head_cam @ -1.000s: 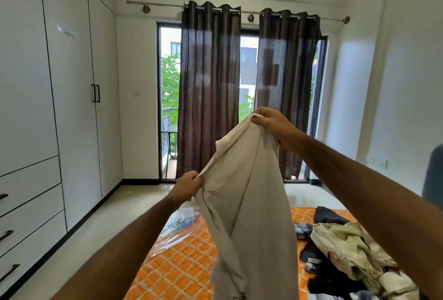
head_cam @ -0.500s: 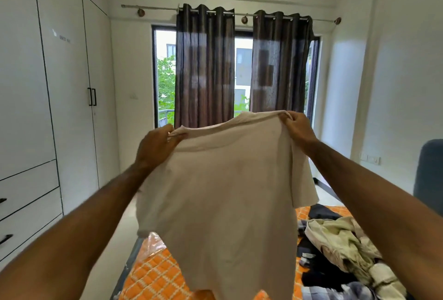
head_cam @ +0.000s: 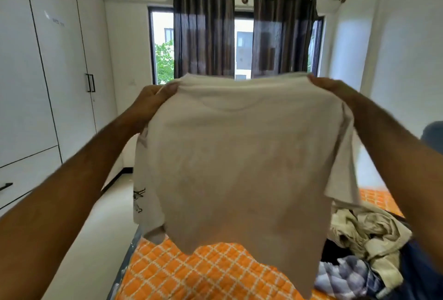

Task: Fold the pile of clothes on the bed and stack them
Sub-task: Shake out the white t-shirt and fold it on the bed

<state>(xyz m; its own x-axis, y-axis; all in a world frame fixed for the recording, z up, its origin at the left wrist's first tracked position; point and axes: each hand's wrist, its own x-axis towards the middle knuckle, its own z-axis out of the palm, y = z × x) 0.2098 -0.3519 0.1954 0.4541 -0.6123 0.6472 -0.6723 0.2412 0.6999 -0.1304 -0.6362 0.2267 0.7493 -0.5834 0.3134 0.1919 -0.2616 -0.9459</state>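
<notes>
Item in hand: white T-shirt [head_cam: 239,168], spread in the air above the orange bed [head_cam: 211,273], your left hand [head_cam: 148,103] and right hand [head_cam: 333,88] each pinching a shoulder; unfolded pile of clothes [head_cam: 364,239] remains at right, no stack visible yet.

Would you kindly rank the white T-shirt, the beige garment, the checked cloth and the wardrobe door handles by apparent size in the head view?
1. White T-shirt, though it is nearest the camera, which inflates it.
2. Beige garment in the pile.
3. Checked cloth, partly hidden, so unsure.
4. Wardrobe door handles.
</notes>
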